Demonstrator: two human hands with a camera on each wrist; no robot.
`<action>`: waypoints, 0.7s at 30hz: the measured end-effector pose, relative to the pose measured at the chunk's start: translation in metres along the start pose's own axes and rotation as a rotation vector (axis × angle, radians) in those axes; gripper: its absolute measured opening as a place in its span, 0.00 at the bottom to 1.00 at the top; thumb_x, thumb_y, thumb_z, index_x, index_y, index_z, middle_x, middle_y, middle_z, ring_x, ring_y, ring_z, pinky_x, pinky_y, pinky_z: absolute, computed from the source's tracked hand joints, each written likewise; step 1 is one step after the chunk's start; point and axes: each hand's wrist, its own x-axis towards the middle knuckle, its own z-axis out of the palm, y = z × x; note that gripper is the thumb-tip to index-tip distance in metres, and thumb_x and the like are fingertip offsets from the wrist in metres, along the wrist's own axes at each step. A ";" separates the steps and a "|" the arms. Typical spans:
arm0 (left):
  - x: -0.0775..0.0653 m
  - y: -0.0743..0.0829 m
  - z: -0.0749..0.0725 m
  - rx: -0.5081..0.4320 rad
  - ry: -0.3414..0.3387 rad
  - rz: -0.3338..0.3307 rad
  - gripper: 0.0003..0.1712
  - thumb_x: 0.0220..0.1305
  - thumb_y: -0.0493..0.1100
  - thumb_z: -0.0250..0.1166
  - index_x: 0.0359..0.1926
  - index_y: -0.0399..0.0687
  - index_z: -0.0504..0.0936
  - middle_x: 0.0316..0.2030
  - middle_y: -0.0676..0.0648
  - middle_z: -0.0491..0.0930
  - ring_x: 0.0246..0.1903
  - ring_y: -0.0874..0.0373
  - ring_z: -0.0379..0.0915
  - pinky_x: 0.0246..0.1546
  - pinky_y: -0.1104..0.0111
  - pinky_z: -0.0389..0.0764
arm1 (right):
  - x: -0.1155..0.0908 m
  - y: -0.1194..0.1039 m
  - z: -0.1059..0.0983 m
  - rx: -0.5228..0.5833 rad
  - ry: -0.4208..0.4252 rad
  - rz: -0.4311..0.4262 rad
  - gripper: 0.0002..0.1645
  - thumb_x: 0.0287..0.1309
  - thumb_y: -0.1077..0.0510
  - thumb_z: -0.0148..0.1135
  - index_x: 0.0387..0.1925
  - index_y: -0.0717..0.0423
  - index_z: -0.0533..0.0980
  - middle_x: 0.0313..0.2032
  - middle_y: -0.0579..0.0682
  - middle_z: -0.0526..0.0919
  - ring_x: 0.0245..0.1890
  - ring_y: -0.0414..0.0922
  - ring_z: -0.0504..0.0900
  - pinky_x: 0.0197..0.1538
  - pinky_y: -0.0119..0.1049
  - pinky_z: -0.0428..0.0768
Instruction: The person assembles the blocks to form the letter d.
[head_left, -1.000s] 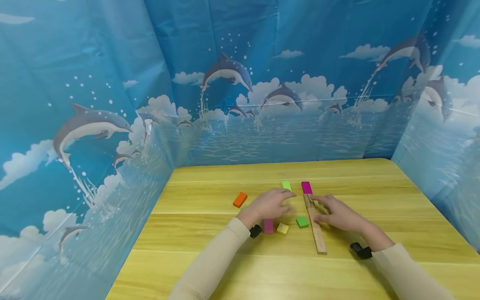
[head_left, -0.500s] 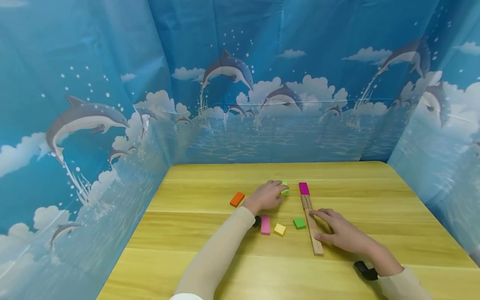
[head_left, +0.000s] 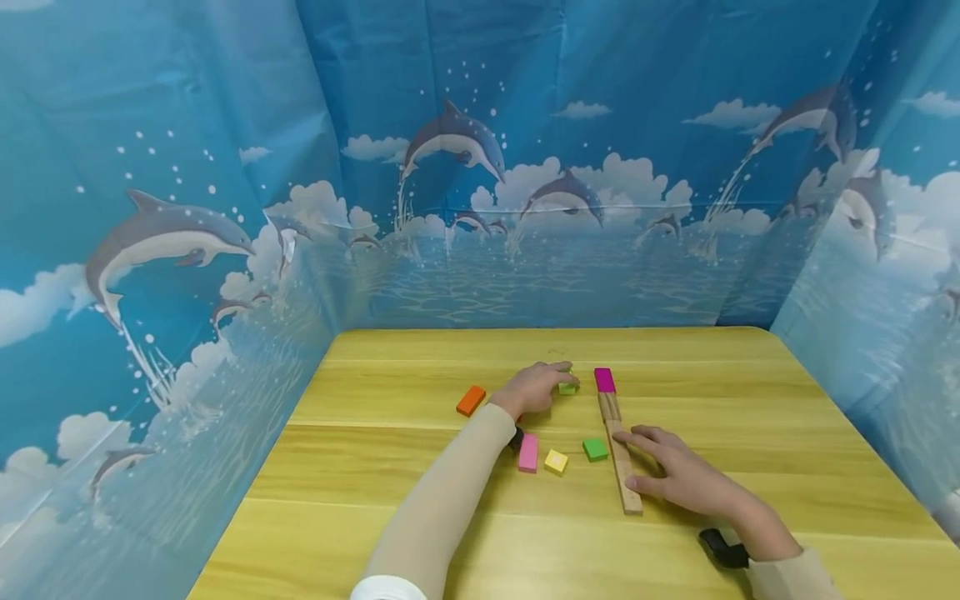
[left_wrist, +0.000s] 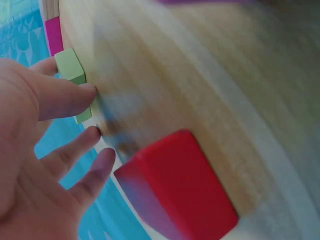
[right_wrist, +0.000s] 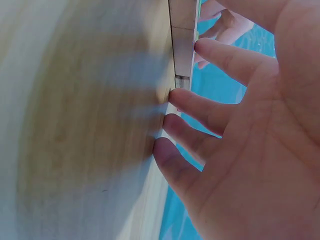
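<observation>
Left hand (head_left: 534, 387): fingers lie nearly straight and spread, with the fingertips (left_wrist: 89, 92) touching the light green block (head_left: 567, 387). The left wrist view shows contact but no curl round it; the hand is relaxed, not grasping. The block lies at the far right of these fingers, on the table (head_left: 750, 400), just left of the magenta block (head_left: 604, 380).

Right hand (head_left: 686, 475): fingers extended and flat, tips (right_wrist: 176, 96) resting against the wooden strip (head_left: 622, 454) from its right side. Nothing is held.

Governing relation: the strip's long axis runs near to far, and the magenta block sits at its far end. The light green block lies left of that far end, close but apart. The left hand is the nearer hand to it; the right hand stands well apart, at the strip's near half.

Surroundings: a red-orange block (head_left: 470, 401) left of the left hand; a pink block (head_left: 528, 452), a yellow block (head_left: 556, 462) and a dark green block (head_left: 596, 449) nearer, between the forearms.
</observation>
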 end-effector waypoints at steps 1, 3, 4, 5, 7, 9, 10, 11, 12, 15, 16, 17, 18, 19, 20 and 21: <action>0.000 -0.001 0.001 -0.004 0.000 0.001 0.36 0.72 0.27 0.52 0.70 0.68 0.73 0.76 0.56 0.56 0.72 0.55 0.57 0.71 0.62 0.57 | 0.000 0.000 0.000 0.001 0.001 0.000 0.42 0.66 0.38 0.63 0.75 0.48 0.64 0.70 0.68 0.62 0.67 0.70 0.60 0.57 0.71 0.67; 0.001 -0.002 0.002 -0.009 0.000 0.004 0.35 0.72 0.26 0.52 0.69 0.67 0.74 0.76 0.56 0.57 0.72 0.55 0.58 0.72 0.63 0.56 | 0.000 0.001 0.001 0.003 0.001 -0.003 0.42 0.66 0.38 0.63 0.75 0.47 0.64 0.70 0.68 0.62 0.68 0.70 0.59 0.57 0.71 0.67; 0.002 -0.003 0.002 -0.009 0.001 0.005 0.36 0.71 0.26 0.52 0.69 0.67 0.75 0.75 0.56 0.58 0.71 0.55 0.59 0.72 0.63 0.56 | 0.000 0.002 0.002 0.004 0.000 -0.004 0.42 0.66 0.38 0.63 0.75 0.47 0.64 0.70 0.68 0.61 0.68 0.70 0.59 0.57 0.71 0.67; 0.003 -0.003 0.001 -0.008 0.004 0.006 0.35 0.71 0.26 0.53 0.68 0.67 0.76 0.75 0.56 0.60 0.71 0.55 0.60 0.71 0.63 0.57 | 0.000 0.002 0.002 0.009 0.001 0.000 0.42 0.66 0.38 0.63 0.75 0.47 0.64 0.70 0.67 0.61 0.68 0.70 0.59 0.58 0.71 0.66; 0.004 -0.005 0.000 -0.004 0.010 0.010 0.35 0.69 0.25 0.54 0.66 0.66 0.78 0.73 0.55 0.62 0.70 0.55 0.61 0.71 0.64 0.59 | -0.001 0.003 0.003 0.012 0.002 -0.002 0.42 0.66 0.38 0.63 0.76 0.46 0.64 0.71 0.67 0.61 0.69 0.69 0.58 0.58 0.71 0.66; 0.006 -0.006 -0.001 -0.009 0.019 0.011 0.35 0.67 0.24 0.56 0.64 0.65 0.80 0.72 0.55 0.65 0.69 0.55 0.63 0.70 0.64 0.61 | -0.001 0.004 0.003 0.015 0.005 -0.004 0.42 0.66 0.38 0.63 0.76 0.47 0.63 0.71 0.67 0.60 0.69 0.70 0.57 0.58 0.71 0.66; 0.007 -0.006 -0.002 -0.016 0.020 0.009 0.35 0.66 0.23 0.56 0.63 0.65 0.81 0.71 0.55 0.66 0.69 0.56 0.63 0.69 0.64 0.62 | -0.002 0.004 0.003 0.017 0.008 -0.003 0.42 0.66 0.38 0.63 0.76 0.47 0.63 0.71 0.67 0.60 0.69 0.70 0.57 0.58 0.71 0.66; 0.008 -0.006 -0.002 -0.032 0.020 0.004 0.34 0.66 0.23 0.56 0.62 0.64 0.81 0.71 0.54 0.66 0.69 0.56 0.63 0.69 0.63 0.62 | -0.002 0.004 0.003 0.021 0.009 -0.001 0.42 0.66 0.38 0.63 0.76 0.47 0.63 0.71 0.67 0.60 0.69 0.70 0.57 0.58 0.71 0.66; 0.008 -0.006 -0.002 -0.050 0.018 -0.005 0.34 0.65 0.23 0.57 0.62 0.64 0.81 0.71 0.53 0.66 0.69 0.56 0.62 0.69 0.63 0.63 | -0.002 0.004 0.003 0.023 0.010 0.001 0.42 0.66 0.38 0.63 0.76 0.47 0.63 0.71 0.67 0.60 0.69 0.70 0.57 0.58 0.71 0.65; 0.008 -0.006 -0.003 -0.107 0.002 -0.044 0.33 0.65 0.24 0.57 0.61 0.63 0.82 0.72 0.50 0.64 0.72 0.55 0.58 0.69 0.62 0.62 | -0.003 0.004 0.003 0.029 0.011 0.001 0.42 0.66 0.38 0.63 0.76 0.47 0.63 0.71 0.67 0.60 0.69 0.70 0.57 0.58 0.71 0.65; 0.008 -0.006 -0.003 -0.126 -0.001 -0.057 0.33 0.65 0.24 0.57 0.61 0.63 0.82 0.72 0.50 0.65 0.72 0.54 0.58 0.69 0.62 0.62 | -0.003 0.003 0.003 0.031 0.012 -0.001 0.42 0.66 0.39 0.62 0.76 0.47 0.63 0.71 0.67 0.60 0.69 0.70 0.58 0.57 0.71 0.66; 0.008 -0.006 -0.004 -0.142 -0.002 -0.068 0.33 0.64 0.24 0.57 0.60 0.63 0.83 0.72 0.50 0.65 0.72 0.54 0.57 0.69 0.62 0.62 | -0.003 0.003 0.003 0.033 0.013 -0.002 0.42 0.66 0.39 0.63 0.76 0.47 0.63 0.71 0.67 0.60 0.69 0.70 0.58 0.57 0.71 0.66; 0.007 -0.006 -0.004 -0.153 -0.003 -0.077 0.33 0.64 0.23 0.58 0.60 0.62 0.83 0.71 0.50 0.66 0.72 0.54 0.58 0.69 0.62 0.62 | -0.003 0.003 0.004 0.032 0.015 -0.004 0.42 0.66 0.39 0.63 0.76 0.48 0.63 0.71 0.67 0.60 0.68 0.70 0.58 0.57 0.71 0.66; 0.007 -0.007 -0.005 -0.158 -0.002 -0.080 0.33 0.63 0.23 0.58 0.60 0.61 0.83 0.70 0.50 0.68 0.72 0.54 0.58 0.69 0.62 0.63 | -0.003 0.002 0.004 0.032 0.016 -0.009 0.42 0.66 0.39 0.63 0.76 0.48 0.63 0.71 0.67 0.60 0.68 0.70 0.58 0.57 0.71 0.66; 0.007 -0.007 -0.005 -0.153 0.002 -0.077 0.33 0.63 0.23 0.59 0.59 0.61 0.84 0.69 0.51 0.70 0.71 0.55 0.60 0.68 0.63 0.64 | -0.003 0.002 0.003 0.034 0.016 -0.015 0.42 0.66 0.39 0.63 0.76 0.49 0.63 0.71 0.67 0.60 0.68 0.71 0.58 0.57 0.72 0.66; 0.008 -0.008 -0.006 -0.149 0.004 -0.075 0.32 0.62 0.23 0.59 0.59 0.60 0.84 0.67 0.52 0.72 0.70 0.55 0.61 0.67 0.63 0.65 | -0.003 0.001 0.003 0.034 0.014 -0.020 0.42 0.67 0.39 0.62 0.75 0.49 0.63 0.71 0.68 0.60 0.68 0.71 0.58 0.57 0.72 0.66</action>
